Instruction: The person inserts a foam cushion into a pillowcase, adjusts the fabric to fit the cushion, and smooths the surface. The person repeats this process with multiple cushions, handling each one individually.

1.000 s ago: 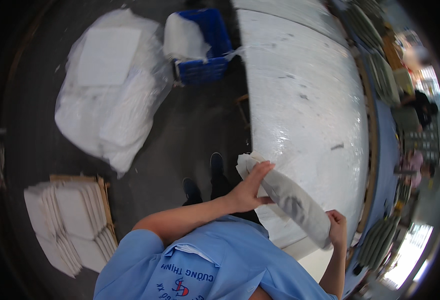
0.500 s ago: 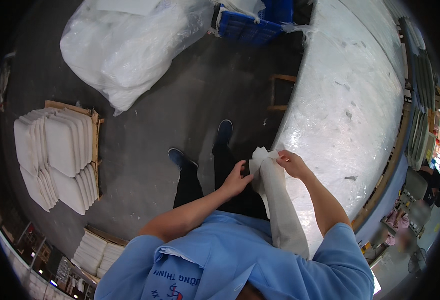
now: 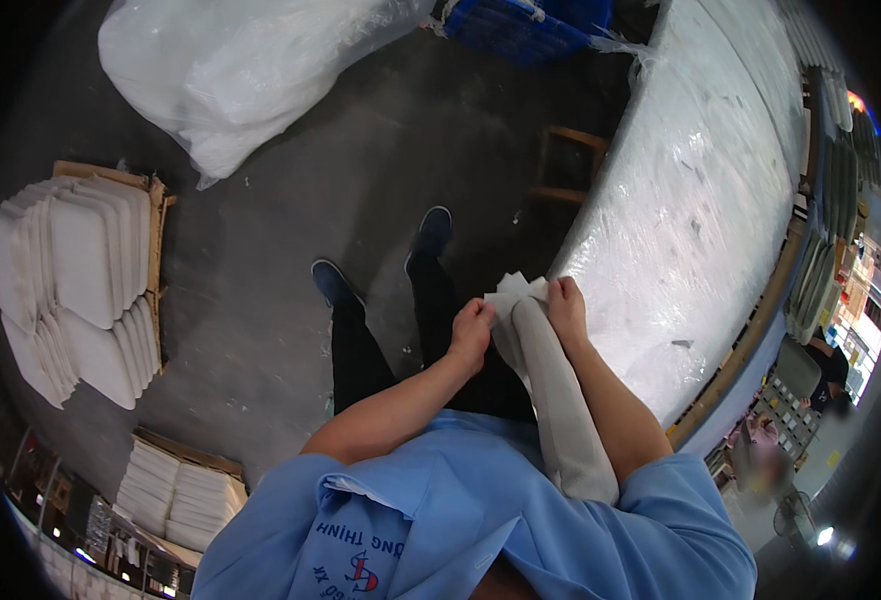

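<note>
1. Your left hand (image 3: 471, 332) is pinching the left side of the white cloth (image 3: 517, 292), its fingers folded in close, just off the left edge of the wrapped table (image 3: 696, 200).
2. Your right hand (image 3: 567, 315) is gripping the right side of that cloth, thumb and fingers drawn together, in front of the wrapped table's left edge as you are looking down.
3. The pale grey padded piece (image 3: 561, 410) is hanging from the cloth end toward your blue shirt (image 3: 441, 500), running between your forearms, beside the near-left part of the wrapped table.
4. Your dark shoes (image 3: 336, 283) are standing on the grey floor (image 3: 361, 160), left of the wrapped table.
5. A wooden frame (image 3: 601, 150) is standing just beside the wrapped table's left edge, and a blue crate (image 3: 521, 30) is sitting farther along that same side.
6. A big clear bag of white material (image 3: 231, 80) is lying well left of the wrapped table.
7. Stacked white pads (image 3: 86, 255) are standing far left of the wrapped table, with another pad stack (image 3: 151, 480) sitting nearer you on that side.
8. A person in dark clothing (image 3: 833, 368) is showing beyond the wrapped table's right side.
</note>
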### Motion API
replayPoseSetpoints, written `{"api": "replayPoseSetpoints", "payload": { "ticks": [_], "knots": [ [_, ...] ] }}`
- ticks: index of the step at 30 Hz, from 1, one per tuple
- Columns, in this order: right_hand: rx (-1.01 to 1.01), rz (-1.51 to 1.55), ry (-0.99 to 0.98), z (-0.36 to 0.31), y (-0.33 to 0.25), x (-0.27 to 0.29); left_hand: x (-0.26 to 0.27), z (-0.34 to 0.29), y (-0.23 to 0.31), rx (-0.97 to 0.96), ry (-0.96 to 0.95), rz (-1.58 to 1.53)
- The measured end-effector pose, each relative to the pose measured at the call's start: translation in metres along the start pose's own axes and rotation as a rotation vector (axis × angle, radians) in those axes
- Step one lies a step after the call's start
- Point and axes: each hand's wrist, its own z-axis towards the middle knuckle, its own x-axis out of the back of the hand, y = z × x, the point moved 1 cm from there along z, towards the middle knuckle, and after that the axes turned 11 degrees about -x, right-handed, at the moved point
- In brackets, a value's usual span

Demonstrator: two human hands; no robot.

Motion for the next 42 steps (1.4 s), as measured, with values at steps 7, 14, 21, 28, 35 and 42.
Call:
{"api": "replayPoseSetpoints", "payload": {
  "ticks": [7,14,21,28,35,42],
  "knots": [
    [-0.126,-0.231,-0.276,0.010,-0.053,-0.006,-0.027,0.028,-0.013,0.075,0.322,0.040],
    [0.119,-0.383,-0.159,0.020,-0.055,-0.024,-0.043,0.047,0.002,0.128,0.417,0.346],
    [0.265,-0.301,-0.173,0.028,-0.040,-0.045,-0.037,0.063,-0.010,0.161,0.478,0.467],
    [0.323,-0.268,-0.151,0.045,-0.044,-0.058,-0.020,0.100,-0.033,0.100,0.391,0.743],
    [0.345,-0.120,-0.179,0.027,-0.040,-0.036,-0.005,-0.017,0.055,-0.488,-0.202,0.715],
    [0.445,-0.061,-0.055,-0.002,-0.022,0.063,-0.066,-0.178,0.156,-0.996,-1.155,0.660]
  ]
}}
